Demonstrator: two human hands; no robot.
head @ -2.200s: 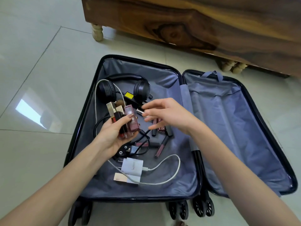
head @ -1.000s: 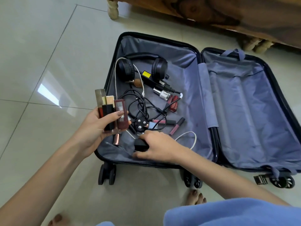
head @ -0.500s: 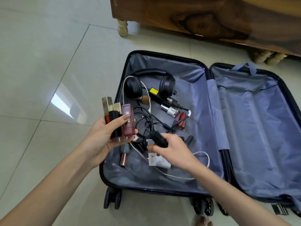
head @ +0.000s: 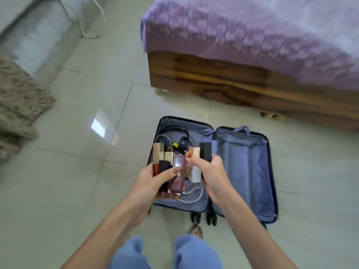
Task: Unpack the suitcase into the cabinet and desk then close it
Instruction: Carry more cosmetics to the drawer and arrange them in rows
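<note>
A dark suitcase [head: 242, 171] lies open flat on the floor, with grey-blue lining. Black headphones [head: 180, 137] and a white cable [head: 191, 198] lie in its left half; the right half holds nothing I can see. My left hand [head: 153, 183] grips a bundle of cosmetics [head: 171, 167]: gold, black and maroon tubes. My right hand [head: 211, 177] holds small boxes [head: 202, 154], one black, one tan, one white, raised above the case. Both hands are close together over the left half.
A wooden bed frame [head: 233, 82] with a purple cover [head: 252, 32] stands behind the suitcase. A brown patterned cushion [head: 17, 105] and a grey sofa edge [head: 35, 32] are at the far left. My legs in blue trousers [head: 165, 253] stand in front of the case wheels [head: 204, 217].
The view has risen and pulled back from the suitcase. My right hand lifted small boxes out of the case up beside the left hand's bundle.
</note>
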